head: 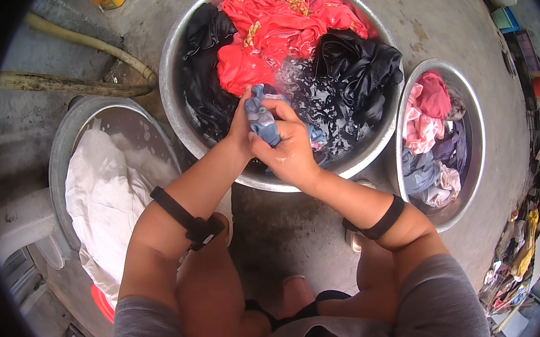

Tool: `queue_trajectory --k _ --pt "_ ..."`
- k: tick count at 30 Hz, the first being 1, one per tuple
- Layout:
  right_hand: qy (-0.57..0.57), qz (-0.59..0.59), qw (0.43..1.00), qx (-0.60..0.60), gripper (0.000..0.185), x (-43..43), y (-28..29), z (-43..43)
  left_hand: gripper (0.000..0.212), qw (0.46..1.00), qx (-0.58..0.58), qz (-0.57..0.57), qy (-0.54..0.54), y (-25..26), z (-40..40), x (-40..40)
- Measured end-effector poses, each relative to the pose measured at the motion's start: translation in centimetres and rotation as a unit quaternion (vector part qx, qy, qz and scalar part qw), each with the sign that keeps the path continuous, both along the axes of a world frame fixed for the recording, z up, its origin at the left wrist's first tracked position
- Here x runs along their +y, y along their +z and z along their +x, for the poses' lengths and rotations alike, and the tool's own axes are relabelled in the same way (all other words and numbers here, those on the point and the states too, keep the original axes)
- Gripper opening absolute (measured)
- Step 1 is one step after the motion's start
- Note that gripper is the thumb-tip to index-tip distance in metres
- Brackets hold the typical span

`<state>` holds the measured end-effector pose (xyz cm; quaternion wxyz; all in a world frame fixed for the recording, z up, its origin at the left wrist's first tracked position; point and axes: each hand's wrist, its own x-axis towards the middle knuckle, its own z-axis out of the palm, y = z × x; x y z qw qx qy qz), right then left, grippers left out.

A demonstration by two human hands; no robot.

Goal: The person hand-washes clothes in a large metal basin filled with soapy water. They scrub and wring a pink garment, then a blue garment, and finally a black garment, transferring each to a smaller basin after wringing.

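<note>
My left hand [239,125] and my right hand [289,142] both grip a bunched wet blue-grey patterned cloth [262,118]. They hold it above the near part of a large metal basin [176,114]. Part of the same or a similar cloth shows past my right hand, by the water. In the basin's dark, rippling water [308,88] lie a red patterned garment [281,23] at the far side, a black garment [204,78] on the left and another black garment [360,71] on the right. My left fingers are partly hidden behind the cloth.
To the right, a smaller metal basin [478,150] holds pink, blue and purple clothes in water. A metal tub [60,163] on the left has white cloth [99,174] hanging over its rim. Two poles or pipes [95,46] stand beyond it. Assorted clutter [523,252] lines the right side.
</note>
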<state>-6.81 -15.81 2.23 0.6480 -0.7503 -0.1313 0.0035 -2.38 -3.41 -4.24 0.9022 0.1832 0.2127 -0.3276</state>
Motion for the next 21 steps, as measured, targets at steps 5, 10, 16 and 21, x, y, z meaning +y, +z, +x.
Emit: queue_trajectory --k 5,10,16,21 --pt "-0.092 -0.107 0.985 -0.099 0.022 1.6 -1.6 1.2 0.036 0.990 -0.010 -0.139 0.023 -2.8 -1.3 -1.2" --pt "-0.127 -0.238 0.962 0.035 0.036 -3.8 -2.2 5.3 0.031 0.944 -0.118 0.297 -0.079 0.4 -1.3 -1.3" --pt "0.050 -0.547 0.830 0.096 0.091 -8.6 -0.6 3.6 0.066 0.524 -0.418 0.677 -0.304 4.1 -2.2 -0.8" --pt "0.226 -0.675 0.690 0.131 0.091 -6.2 -4.1 2.0 0.088 0.334 -0.468 0.660 -0.484 0.9 -3.9 -1.8"
